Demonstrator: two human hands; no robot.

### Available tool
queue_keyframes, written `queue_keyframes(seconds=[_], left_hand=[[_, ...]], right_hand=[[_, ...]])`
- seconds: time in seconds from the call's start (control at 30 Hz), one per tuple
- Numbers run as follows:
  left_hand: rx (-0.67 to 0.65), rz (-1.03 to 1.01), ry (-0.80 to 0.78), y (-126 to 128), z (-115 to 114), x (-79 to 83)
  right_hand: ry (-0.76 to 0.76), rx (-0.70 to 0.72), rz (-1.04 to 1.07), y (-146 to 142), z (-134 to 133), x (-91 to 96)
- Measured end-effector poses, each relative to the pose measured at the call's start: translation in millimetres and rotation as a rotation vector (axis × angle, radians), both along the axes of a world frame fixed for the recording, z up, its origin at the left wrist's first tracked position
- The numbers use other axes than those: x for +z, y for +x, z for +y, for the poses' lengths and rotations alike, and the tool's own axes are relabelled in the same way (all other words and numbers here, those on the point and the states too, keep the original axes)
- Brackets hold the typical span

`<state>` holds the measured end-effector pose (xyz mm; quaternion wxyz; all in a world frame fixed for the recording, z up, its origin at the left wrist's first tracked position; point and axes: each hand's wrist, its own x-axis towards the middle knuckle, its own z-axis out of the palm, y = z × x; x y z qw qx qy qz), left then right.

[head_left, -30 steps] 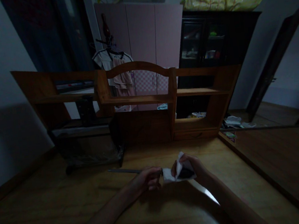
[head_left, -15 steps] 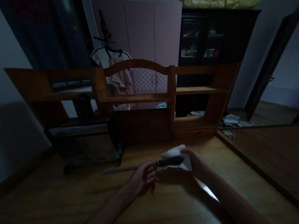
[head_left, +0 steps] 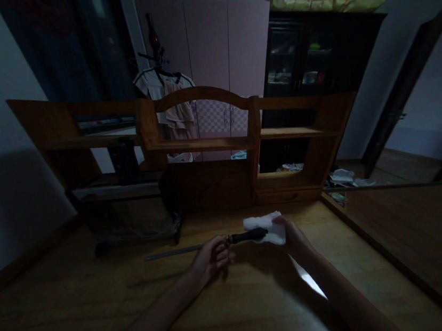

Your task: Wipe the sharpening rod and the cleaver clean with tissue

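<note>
A long tool with a thin metal rod [head_left: 175, 252] and a dark handle [head_left: 248, 235] is held level above the wooden desk top [head_left: 230, 304]. My left hand [head_left: 210, 258] pinches it where rod meets handle. My right hand [head_left: 292, 234] is closed on a white cloth [head_left: 264, 221] that lies against the far end of the dark handle. Both forearms reach in from the bottom edge. The room is dim.
A wooden shelf unit [head_left: 202, 146] stands along the desk's back edge. A dark wheeled rack [head_left: 128, 198] sits at its left. Behind are a pink wardrobe [head_left: 210, 48], a dark glass cabinet [head_left: 305, 64] and hanging clothes [head_left: 173, 101]. The desk's right edge [head_left: 358, 234] drops to the floor.
The cloth, first wrapped round the handle, has slid off toward the handle's end, baring the dark handle. The tool and both hands have risen slightly away from me.
</note>
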<state>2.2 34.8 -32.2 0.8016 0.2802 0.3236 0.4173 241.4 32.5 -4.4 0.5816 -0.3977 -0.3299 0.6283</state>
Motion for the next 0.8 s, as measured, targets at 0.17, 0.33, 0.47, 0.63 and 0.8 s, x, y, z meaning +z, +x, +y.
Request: queue_keyframes(seconds=[0.17,0.33,0.47,0.63,0.8], left_hand=[[-0.04,-0.051,0.008,-3,4,-2.9],[-0.031,-0.044,-0.017,-3,4,-4.0],[0.015,-0.045,-0.021,-3,4,-6.1],[-0.02,-0.03,0.037,-2,6,-10.7],[-0.029,0.058,0.141,-1,7,-13.2]], right_hand=[[-0.067,-0.069,0.04,5,-2,4.4],[-0.044,-0.131,0.03,8,2,1.6],[-0.075,-0.176,0.02,8,2,-0.5],[-0.034,-0.18,0.0,9,3,-3.6],[-0.04,-0.168,0.043,7,13,-13.4]])
